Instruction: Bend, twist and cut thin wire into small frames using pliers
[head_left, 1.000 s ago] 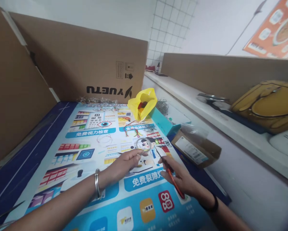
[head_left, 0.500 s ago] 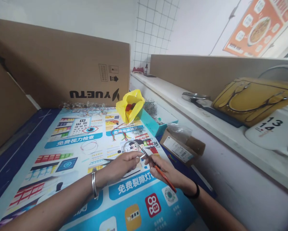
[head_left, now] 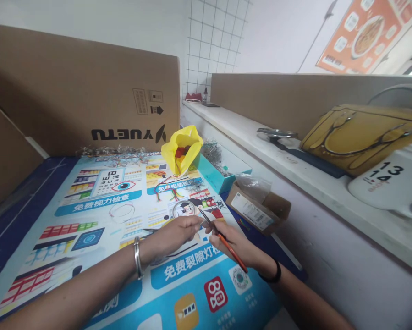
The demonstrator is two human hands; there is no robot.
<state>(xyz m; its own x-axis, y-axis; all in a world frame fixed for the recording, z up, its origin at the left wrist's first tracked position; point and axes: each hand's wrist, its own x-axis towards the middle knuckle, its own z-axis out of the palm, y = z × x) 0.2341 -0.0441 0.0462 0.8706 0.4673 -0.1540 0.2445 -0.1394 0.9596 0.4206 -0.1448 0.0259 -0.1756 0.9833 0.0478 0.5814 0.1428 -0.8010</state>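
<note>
My left hand [head_left: 184,230], with a silver bangle at the wrist, has thumb and forefinger pinched on a small thin silvery piece, too small to name. Close against it, my right hand [head_left: 228,240] grips a slim tool with an orange handle [head_left: 231,253] and a dark, pointed metal end; its exact kind is unclear. The tool's tip lies beside the left fingertips. Partly hidden behind my left hand, a dark pointed object [head_left: 149,230] lies on the printed sheet [head_left: 123,211]. Coloured threads [head_left: 174,195] are spread beyond the hands.
A yellow bag [head_left: 182,149] with coloured contents stands beside a turquoise box [head_left: 222,181] of tangled wire. A small cardboard box [head_left: 257,206] is at the right. The white ledge [head_left: 281,169] carries a yellow handbag [head_left: 364,133] and a white mug [head_left: 391,178]. Cardboard [head_left: 71,91] walls the back.
The view has shifted slightly, moving the scene a little leftward in the picture. Both hands stay close together, the right still around the orange-handled tool. The silvery piece shows less now.
</note>
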